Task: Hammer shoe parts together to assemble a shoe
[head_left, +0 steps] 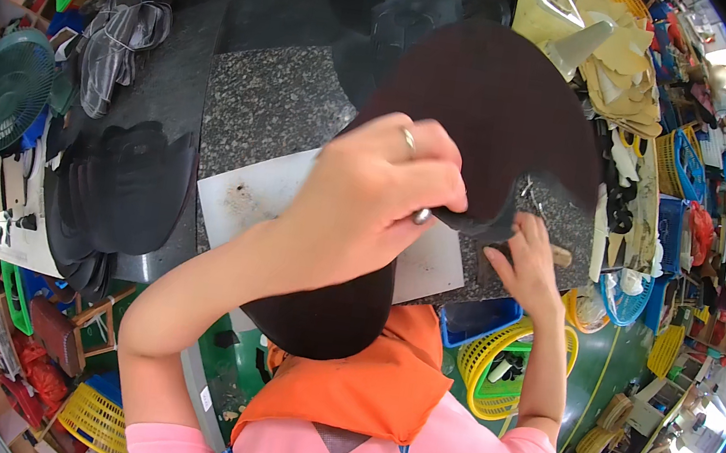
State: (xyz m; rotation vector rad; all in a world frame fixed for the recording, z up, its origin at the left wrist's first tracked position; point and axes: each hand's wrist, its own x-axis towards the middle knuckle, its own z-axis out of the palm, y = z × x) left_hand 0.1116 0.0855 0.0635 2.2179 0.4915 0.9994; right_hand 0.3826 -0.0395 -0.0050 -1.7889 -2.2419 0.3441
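My left hand (376, 196) is closed around a slender tool with a round metal end (422, 217); the rest of it is hidden in my fist. Beneath and beyond this hand spreads a large dark brown-black sheet piece (489, 106) with a rounded far edge and a notched right side. My right hand (531, 260) rests by the notch, thumb and fingers apart, beside a wooden-handled tool (559, 256). Below my left forearm, a rounded black piece (324, 313) overhangs the table's near edge; whether it joins the large sheet is hidden. A white board (248, 193) lies under my left wrist.
Stacked black cut pieces (122, 186) lie at left, near a green fan (7, 91). Cream pieces (620, 82) are piled at the far right. A yellow basket (474, 369) and a blue bin (479, 320) stand below the near edge. Speckled stone (269, 104) tops the table.
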